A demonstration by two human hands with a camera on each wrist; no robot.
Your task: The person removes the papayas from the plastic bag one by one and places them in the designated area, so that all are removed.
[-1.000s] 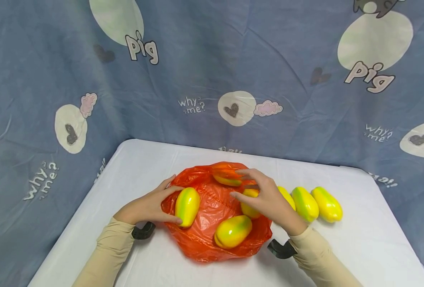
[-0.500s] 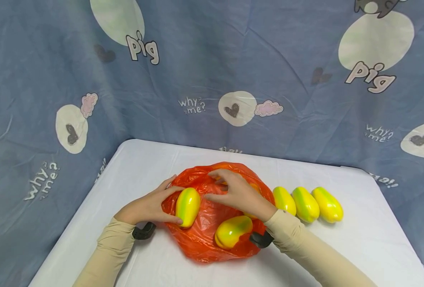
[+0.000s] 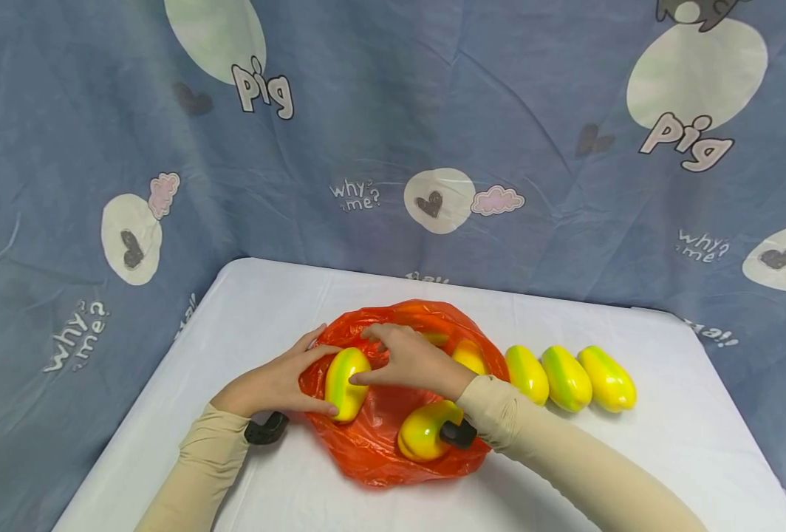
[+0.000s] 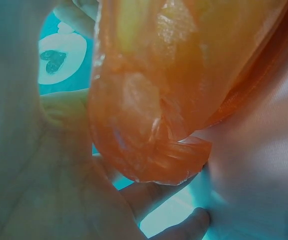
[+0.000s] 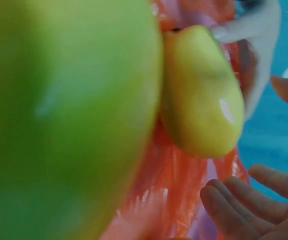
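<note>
A red plastic bag (image 3: 360, 465) lies spread open, with several glossy yellow papayas with green stripes in it. At its left side my left hand (image 3: 276, 380) holds a papaya (image 3: 345, 395) between thumb and forefinger. Its thumb touches one end of that fruit in the right wrist view, while other fingers lie outside the bag (image 4: 149, 115) in the left wrist view. My right hand (image 3: 413, 362) reaches over the bag, fingers spread and slightly bent, its thumb in front of the same papaya. In the right wrist view the right fingertips (image 5: 214, 195) stand apart from the papaya (image 5: 204, 95).
Another papaya (image 3: 419, 432) lies at the bag's near side, under the right wrist. One more papaya (image 3: 469, 355) lies on the right inside it. Three papayas stand in a row right of the bag, one being the middle papaya (image 3: 566, 380), on the white table (image 3: 267, 295).
My right hand has moved left across the bag, from the papaya on its right side to the one at its left. The left hand and the held papaya have stayed put.
</note>
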